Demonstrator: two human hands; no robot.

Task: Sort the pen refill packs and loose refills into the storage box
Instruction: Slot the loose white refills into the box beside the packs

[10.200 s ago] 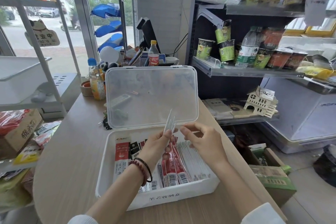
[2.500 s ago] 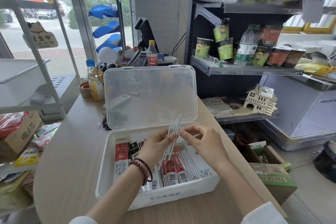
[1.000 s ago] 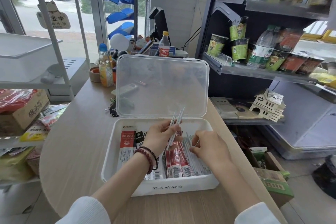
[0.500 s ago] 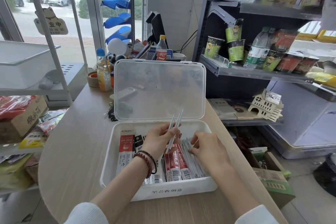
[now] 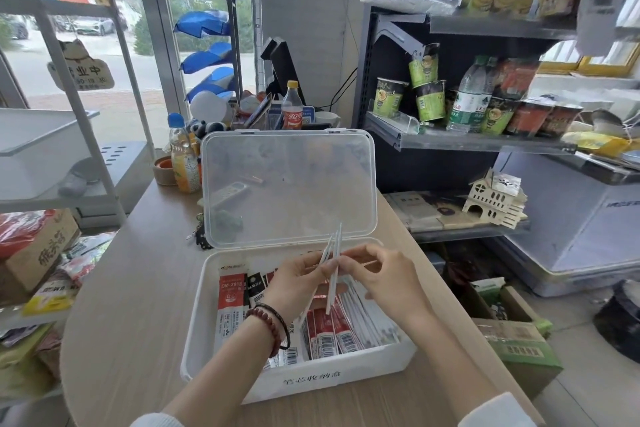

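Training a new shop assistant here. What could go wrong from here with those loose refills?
1. The loose refills fan out unevenly in the left hand; one could slip and fall among the refill packs.
2. Their tips stand close to the upright lid of the storage box; a nudge might tip it.

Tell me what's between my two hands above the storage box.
A bunch of loose white refills, gripped by the left hand; head view shows it.

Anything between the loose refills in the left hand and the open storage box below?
Nothing visible. The left hand holds the loose refills right above the storage box; its lid stands open behind them.
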